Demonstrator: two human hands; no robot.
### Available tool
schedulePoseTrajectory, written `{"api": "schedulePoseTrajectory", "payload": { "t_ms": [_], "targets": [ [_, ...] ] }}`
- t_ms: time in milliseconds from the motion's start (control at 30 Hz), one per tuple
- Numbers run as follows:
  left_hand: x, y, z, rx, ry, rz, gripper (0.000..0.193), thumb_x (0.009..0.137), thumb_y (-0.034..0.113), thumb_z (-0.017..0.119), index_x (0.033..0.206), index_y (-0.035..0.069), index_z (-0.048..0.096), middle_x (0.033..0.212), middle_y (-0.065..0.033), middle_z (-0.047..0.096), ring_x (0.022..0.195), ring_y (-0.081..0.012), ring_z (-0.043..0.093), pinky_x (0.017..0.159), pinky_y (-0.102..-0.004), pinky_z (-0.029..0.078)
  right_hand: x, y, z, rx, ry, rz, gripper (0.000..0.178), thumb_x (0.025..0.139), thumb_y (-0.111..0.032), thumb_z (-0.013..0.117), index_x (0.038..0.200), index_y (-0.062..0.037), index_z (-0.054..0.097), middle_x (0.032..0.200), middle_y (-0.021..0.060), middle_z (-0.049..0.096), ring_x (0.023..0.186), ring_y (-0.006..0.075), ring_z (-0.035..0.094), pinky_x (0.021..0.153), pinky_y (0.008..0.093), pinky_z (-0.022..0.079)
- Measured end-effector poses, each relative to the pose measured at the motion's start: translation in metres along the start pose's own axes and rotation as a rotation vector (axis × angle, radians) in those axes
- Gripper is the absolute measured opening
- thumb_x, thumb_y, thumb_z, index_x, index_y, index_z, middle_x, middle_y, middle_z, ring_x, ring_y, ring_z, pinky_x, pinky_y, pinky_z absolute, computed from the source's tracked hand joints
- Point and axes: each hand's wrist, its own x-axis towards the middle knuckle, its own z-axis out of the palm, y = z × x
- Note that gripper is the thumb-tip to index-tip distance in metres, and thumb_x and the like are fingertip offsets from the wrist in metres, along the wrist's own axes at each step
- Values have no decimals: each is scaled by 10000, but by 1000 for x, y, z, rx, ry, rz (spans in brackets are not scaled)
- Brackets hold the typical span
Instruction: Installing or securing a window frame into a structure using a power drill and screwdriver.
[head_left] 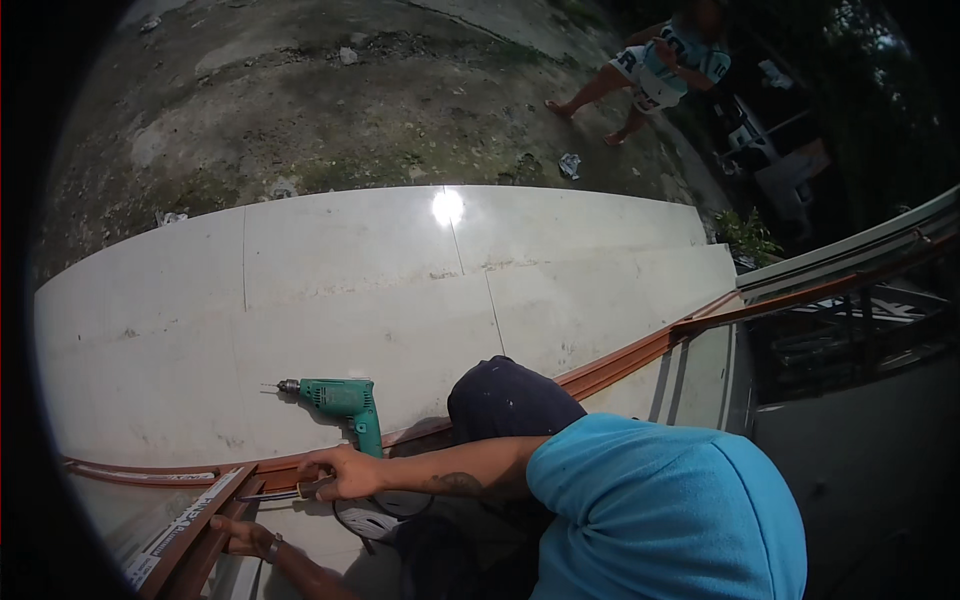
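My right hand (342, 473) is closed round the handle of a screwdriver (272, 496). Its thin shaft points left, with the tip at the edge of a brown metal profile (200, 530). Lower down, my left hand (246, 538), with a watch on the wrist, grips that profile from its right side; some of its fingers are hidden. A printed label strip (180, 528) runs along the profile. Just beyond my right hand, a green power drill (338, 398) lies on the pale tiles, its bit pointing left.
Long brown metal profiles (625, 357) stretch across the pale tiled floor (340, 330) to the right. Rough ground (300, 110) lies past the tile edge. A person (665, 62) stands at the far right, near a green plant (748, 237). A sandal (368, 521) shows below my right forearm.
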Motion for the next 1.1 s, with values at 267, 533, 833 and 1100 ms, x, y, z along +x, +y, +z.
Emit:
{"api": "schedulePoseTrajectory", "payload": {
  "t_ms": [267,533,833,1100],
  "targets": [
    [26,-46,8,88,110,1,1077,794,802,450,1159,-211,484,1153,-354,563,1011,-399,616,865,-469,512,2,8,21,-277,17,-148,247,870,-220,584,1049,-54,621,896,149,676,801,380,641,746,455,499],
    [-45,78,21,-238,126,136,1098,798,796,459,1197,-226,430,1126,-390,543,983,-393,627,824,-425,515,32,25,-3,654,-346,963,291,983,-332,479,1174,-125,550,760,28,608,490,103,520,327,210,345],
    [-47,102,-14,-358,-65,340,842,804,542,700,1282,-83,400,1206,-214,535,1111,-304,539,951,-409,421,3,14,20,41,-37,156,341,903,-214,623,1204,-61,576,809,117,674,573,227,614,495,300,471],
    [-79,96,-17,-634,-89,237,607,860,259,685,1327,-8,404,1202,-159,539,1100,-255,538,932,-388,440,13,23,16,-2,-112,196,266,930,-223,590,1070,-2,640,824,102,686,712,206,642,635,343,498]
  ]
}}
